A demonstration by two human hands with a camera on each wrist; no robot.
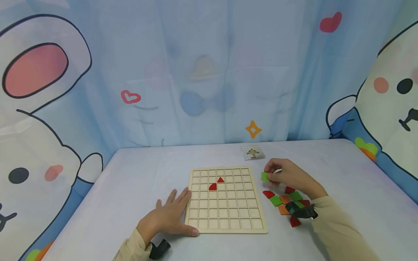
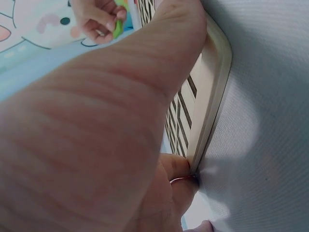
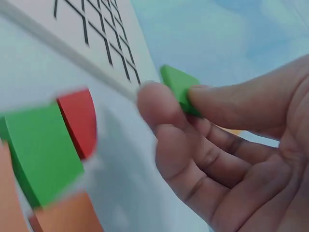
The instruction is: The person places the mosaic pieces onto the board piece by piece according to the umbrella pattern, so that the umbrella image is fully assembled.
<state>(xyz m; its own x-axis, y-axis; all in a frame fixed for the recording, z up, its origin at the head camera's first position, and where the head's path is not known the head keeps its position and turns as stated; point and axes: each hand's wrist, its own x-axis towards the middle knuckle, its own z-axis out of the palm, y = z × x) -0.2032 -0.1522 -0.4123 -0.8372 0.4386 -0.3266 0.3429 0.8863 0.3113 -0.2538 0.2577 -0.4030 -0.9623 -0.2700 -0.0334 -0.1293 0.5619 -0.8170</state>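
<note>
Between thumb and fingers, my right hand pinches a green square block, held up to the right of the wooden grid board. In the right wrist view the same green block shows at the thumb tip. My left hand lies along the board's left edge, fingers spread and thumb at the near left corner. Two red pieces sit in cells of the board: a triangle and a quarter circle, diagonal to each other.
Right of the board, below my right hand, lies a loose group of red, green and orange blocks. A small pattern card with a coloured picture lies behind the board. A printed curtain hangs behind the white table.
</note>
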